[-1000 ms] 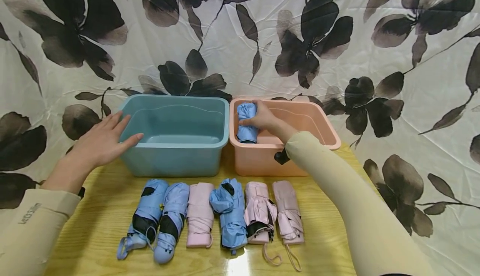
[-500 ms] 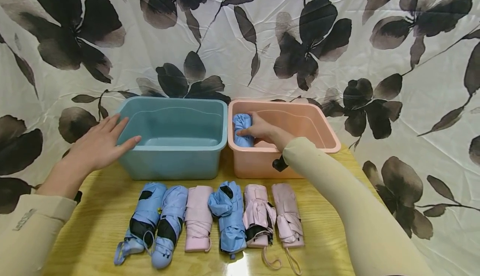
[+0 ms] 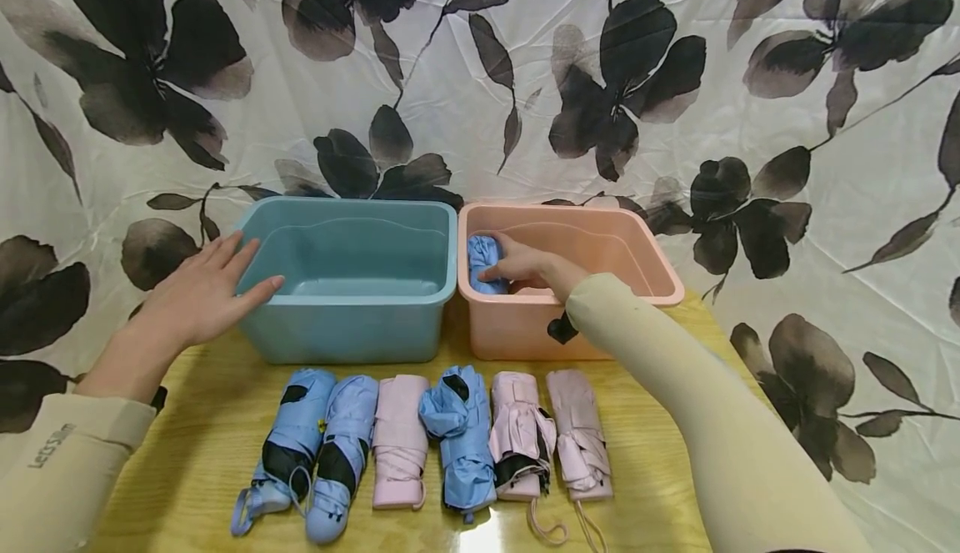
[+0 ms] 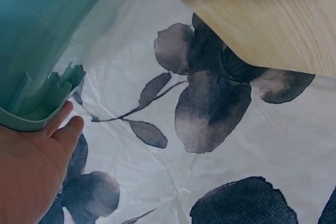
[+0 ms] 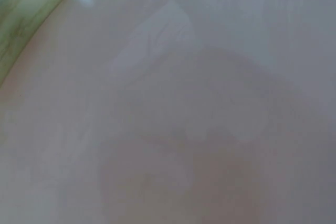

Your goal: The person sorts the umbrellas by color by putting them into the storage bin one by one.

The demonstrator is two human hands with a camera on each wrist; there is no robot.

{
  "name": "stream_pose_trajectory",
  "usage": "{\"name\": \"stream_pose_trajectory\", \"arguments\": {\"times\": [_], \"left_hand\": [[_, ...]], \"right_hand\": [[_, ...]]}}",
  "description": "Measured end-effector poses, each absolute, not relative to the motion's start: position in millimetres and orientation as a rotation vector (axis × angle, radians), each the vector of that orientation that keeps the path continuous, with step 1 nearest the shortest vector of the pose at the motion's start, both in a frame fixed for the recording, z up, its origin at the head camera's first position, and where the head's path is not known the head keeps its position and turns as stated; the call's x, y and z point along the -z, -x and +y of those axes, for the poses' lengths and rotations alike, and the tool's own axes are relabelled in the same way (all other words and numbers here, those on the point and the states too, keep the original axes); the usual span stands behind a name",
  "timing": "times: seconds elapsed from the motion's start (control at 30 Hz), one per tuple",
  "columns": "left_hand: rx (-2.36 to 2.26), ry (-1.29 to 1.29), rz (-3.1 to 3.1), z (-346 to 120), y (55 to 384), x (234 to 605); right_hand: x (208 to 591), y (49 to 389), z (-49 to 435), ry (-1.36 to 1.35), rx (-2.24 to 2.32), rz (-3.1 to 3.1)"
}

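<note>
In the head view my right hand (image 3: 521, 263) grips a folded blue umbrella (image 3: 483, 261), upright against the left end inside the pink bin (image 3: 540, 332). Its lower part is hidden by the front wall. My left hand (image 3: 198, 294), fingers straight, lies at the left rim of the teal bin (image 3: 345, 332). The left wrist view shows those fingers touching the rim's underside from outside. A smooth, pale pinkish surface fills the blurred right wrist view; neither my right hand nor the umbrella can be made out there.
On the wooden table (image 3: 645, 486), a row of folded umbrellas lies before the bins: three blue, such as one blue umbrella (image 3: 465, 444), and three pink, such as one pink umbrella (image 3: 400, 444). A floral cloth (image 3: 510, 77) hangs behind. Both bins stand side by side.
My right hand has lowered the blue umbrella deeper into the pink bin, most of it in the first half second. My left hand stays at the teal bin's rim.
</note>
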State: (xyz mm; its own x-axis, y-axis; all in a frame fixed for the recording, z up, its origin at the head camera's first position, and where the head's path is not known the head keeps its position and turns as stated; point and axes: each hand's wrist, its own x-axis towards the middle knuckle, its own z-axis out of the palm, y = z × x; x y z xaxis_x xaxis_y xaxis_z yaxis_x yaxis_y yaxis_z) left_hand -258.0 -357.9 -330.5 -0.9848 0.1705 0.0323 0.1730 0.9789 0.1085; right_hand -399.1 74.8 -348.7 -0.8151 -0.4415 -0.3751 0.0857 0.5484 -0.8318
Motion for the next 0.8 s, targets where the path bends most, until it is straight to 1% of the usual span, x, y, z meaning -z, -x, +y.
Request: {"name": "stream_pose_trajectory", "arguments": {"times": [0.23, 0.6, 0.8], "left_hand": [[0.181, 0.26, -3.108, -357.8, 258.7, 329.5], [0.187, 0.274, -3.101, -357.5, 257.7, 329.0], [0.192, 0.278, -3.1, -357.5, 257.8, 329.4]], "right_hand": [[344.1, 398.2, 74.2, 0.283, 1.18, 2.15], [344.4, 397.3, 74.6, 0.348, 1.056, 1.992], [344.1, 397.7, 74.7, 0.358, 0.981, 2.046]]}}
